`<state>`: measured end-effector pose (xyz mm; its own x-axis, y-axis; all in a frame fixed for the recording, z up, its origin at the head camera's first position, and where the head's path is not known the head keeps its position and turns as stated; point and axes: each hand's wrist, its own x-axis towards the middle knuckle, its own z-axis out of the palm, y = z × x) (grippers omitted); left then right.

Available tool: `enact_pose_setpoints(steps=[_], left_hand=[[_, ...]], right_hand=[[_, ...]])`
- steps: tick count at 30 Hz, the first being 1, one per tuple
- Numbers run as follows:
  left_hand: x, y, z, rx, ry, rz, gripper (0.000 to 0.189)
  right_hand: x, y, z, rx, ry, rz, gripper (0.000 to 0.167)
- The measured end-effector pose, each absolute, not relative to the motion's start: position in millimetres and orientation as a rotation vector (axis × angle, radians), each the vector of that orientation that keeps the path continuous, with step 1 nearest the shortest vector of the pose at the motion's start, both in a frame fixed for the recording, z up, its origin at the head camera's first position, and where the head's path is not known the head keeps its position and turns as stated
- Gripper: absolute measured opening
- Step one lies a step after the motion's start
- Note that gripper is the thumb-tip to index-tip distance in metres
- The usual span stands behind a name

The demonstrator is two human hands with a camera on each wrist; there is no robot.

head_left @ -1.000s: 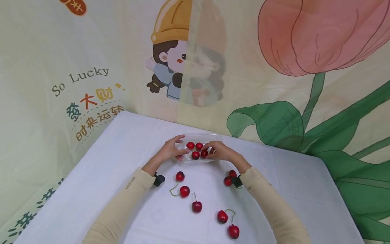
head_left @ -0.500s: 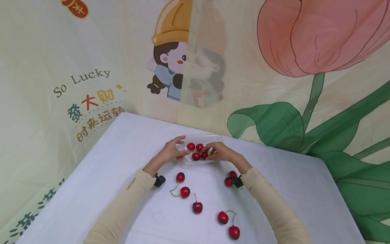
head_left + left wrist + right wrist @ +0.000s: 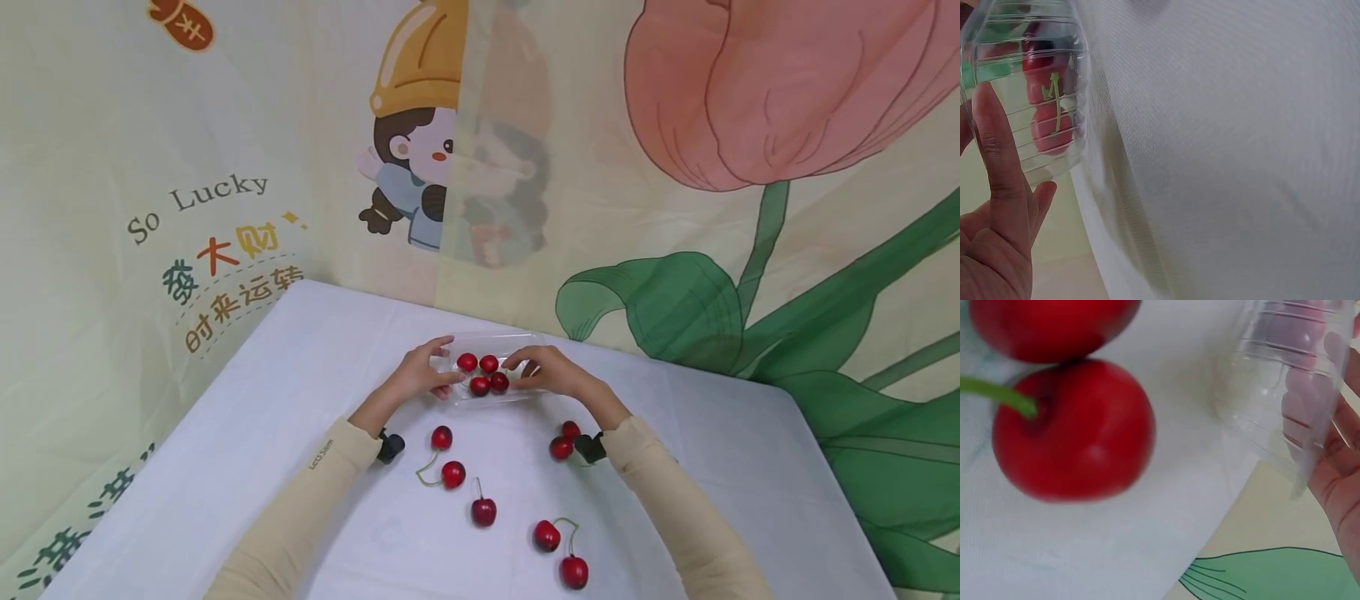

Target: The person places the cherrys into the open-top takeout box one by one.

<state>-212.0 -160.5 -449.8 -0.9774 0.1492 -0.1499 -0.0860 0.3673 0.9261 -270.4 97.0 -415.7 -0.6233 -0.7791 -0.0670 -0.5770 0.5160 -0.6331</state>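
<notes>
At the back of the table, a clear plastic box (image 3: 487,402) holds several red cherries (image 3: 467,362). My left hand (image 3: 412,372) grips the box's left end, its thumb and fingers spread around the wall. In the left wrist view the box (image 3: 1054,165) shows ribbed sides, with cherries and a green stem seen through them. My right hand (image 3: 553,372) reaches over the box's right end, fingers inside, just beside a dark red cherry (image 3: 498,382) and apart from it. In the right wrist view its fingers (image 3: 1300,406) show through the clear wall.
Cherry pairs joined by stems lie on the white cloth: one left of centre (image 3: 453,475), one near the front (image 3: 574,572), and one under the right wrist (image 3: 561,448). A single cherry (image 3: 483,512) lies between them. A printed curtain (image 3: 337,150) hangs behind the table.
My right hand has let go of the dark red cherry, and its fingers have drawn slightly right. That cherry sits a little further left in the box. My left hand keeps its grip.
</notes>
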Motion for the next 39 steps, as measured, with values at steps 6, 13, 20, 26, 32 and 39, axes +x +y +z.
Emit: enact_pose_setpoints(steps=[6,13,20,26,32,39], left_hand=[[-212,-163,-453,0.059,2.445,1.634,0.079],[-210,-166,-453,0.033,2.430,1.675,0.079],[-209,-166,-452,0.035,2.428,1.650,0.080],[-209,-165,-452,0.037,2.427,1.650,0.079],[-209,-163,-452,0.056,2.438,1.634,0.079],[-211,-160,-452,0.070,2.454,1.607,0.079]], right_hand=[[-266,102,-408,-1.084,2.449,-0.843,0.034],[-255,111,-399,-1.054,2.514,-0.922,0.032],[-233,124,-395,-1.080,2.518,-0.946,0.033],[-223,137,-395,-1.112,2.550,-0.921,0.031],[-213,150,-397,-1.051,2.579,-0.857,0.034],[-200,167,-408,-0.984,2.571,-0.796,0.034]])
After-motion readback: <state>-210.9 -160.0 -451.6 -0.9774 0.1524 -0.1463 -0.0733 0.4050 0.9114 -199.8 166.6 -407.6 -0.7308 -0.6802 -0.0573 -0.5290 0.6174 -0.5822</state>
